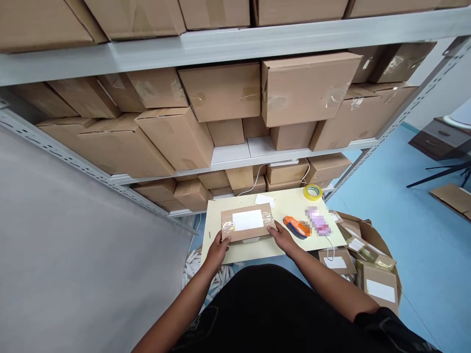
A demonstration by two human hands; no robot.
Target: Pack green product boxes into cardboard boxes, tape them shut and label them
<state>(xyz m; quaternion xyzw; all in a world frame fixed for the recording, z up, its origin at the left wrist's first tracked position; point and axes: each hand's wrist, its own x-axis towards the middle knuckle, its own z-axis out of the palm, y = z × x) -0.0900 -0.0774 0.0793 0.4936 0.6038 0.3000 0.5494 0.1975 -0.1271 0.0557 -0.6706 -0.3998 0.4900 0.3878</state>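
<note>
A small cardboard box (pixel 228 218) is held above the pale yellow table by both hands. Clear tape wraps its two ends, and a white label (pixel 248 220) sits on its top face. My left hand (pixel 218 249) grips the near left corner, thumb on top. At the near right corner, my right hand (pixel 281 237) holds the box the same way. To the right of the box lies an orange and dark blue tool (pixel 296 227), perhaps a tape cutter. Behind the box is a white slip of paper (pixel 265 200). A yellow roll of tape (pixel 312 192) rests at the table's far right corner.
Metal shelving (pixel 235 46) stacked with cardboard boxes (pixel 309 88) rises behind the table (pixel 217 208). On the right, a large open carton (pixel 382 240) holds several labelled parcels. White scraps (pixel 217 282) litter the floor at left. A blurred pink item (pixel 318 221) with a cable lies on the table.
</note>
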